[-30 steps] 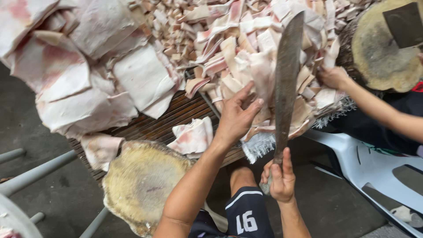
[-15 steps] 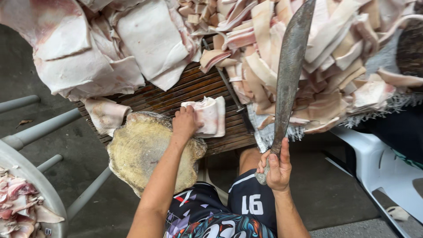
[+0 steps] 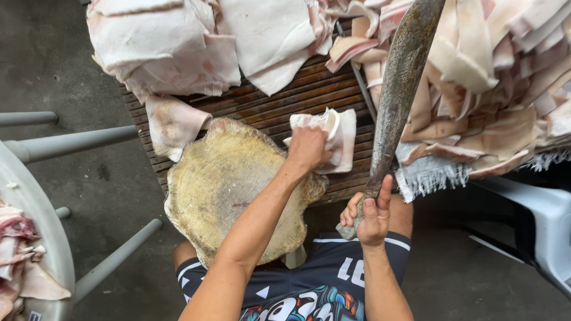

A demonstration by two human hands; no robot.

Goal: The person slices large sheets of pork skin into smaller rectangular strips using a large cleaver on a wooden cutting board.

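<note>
My left hand (image 3: 307, 148) is clamped on a folded pork skin piece (image 3: 333, 138) just beyond the chopping block (image 3: 229, 184); my right hand (image 3: 372, 215) grips the cleaver (image 3: 399, 89) upright. Next, I judge: drag the piece onto the block.

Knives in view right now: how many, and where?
1. A long, dull-bladed knife stands upright in the right hand, its blade rising over the slatted table beside the heap of pork skin strips. Others may lie hidden under the skins.
</note>
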